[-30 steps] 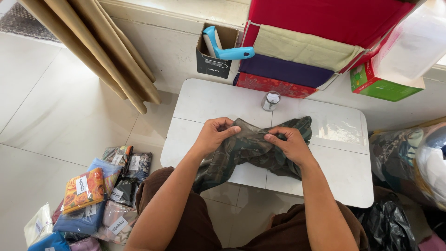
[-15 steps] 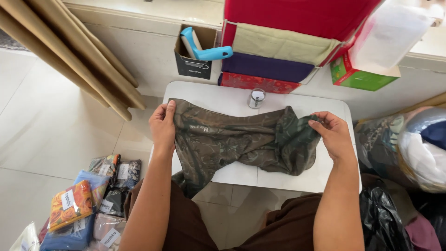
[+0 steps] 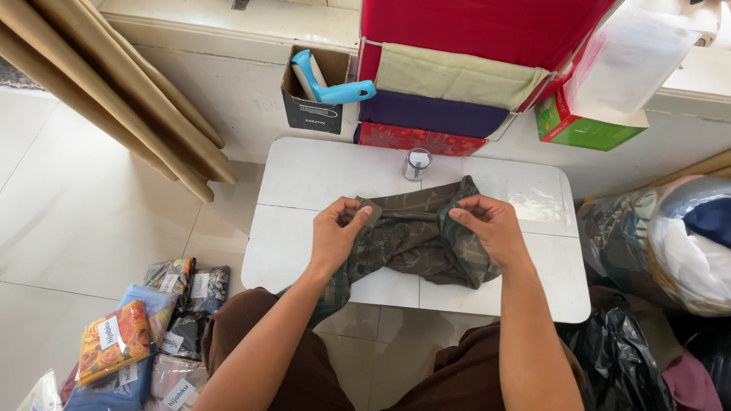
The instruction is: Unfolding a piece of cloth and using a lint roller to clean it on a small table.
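The small white table (image 3: 304, 175) in front of my knees carries most of the dark olive patterned scarf (image 3: 411, 243), which lies bunched across its middle, while one tail of the cloth slips over the near edge and hangs toward my lap. It looks thin, a little sheer and faintly glossy, with a muddy leaf-like print in greens and browns, and it crumples into soft ridges wherever it gathers. I judge it very light and entirely limp, probably slick enough to slide through loose fingers, so the edge or a corner is the place to take it, pinched firmly instead of scooped from the middle. My left hand (image 3: 335, 232) is closed on the top edge at one side, thumb over the fabric, and my right hand (image 3: 487, 224) pinches the same edge at the other, the two near together. A small metal tin (image 3: 416, 164) stands just beyond the scarf.
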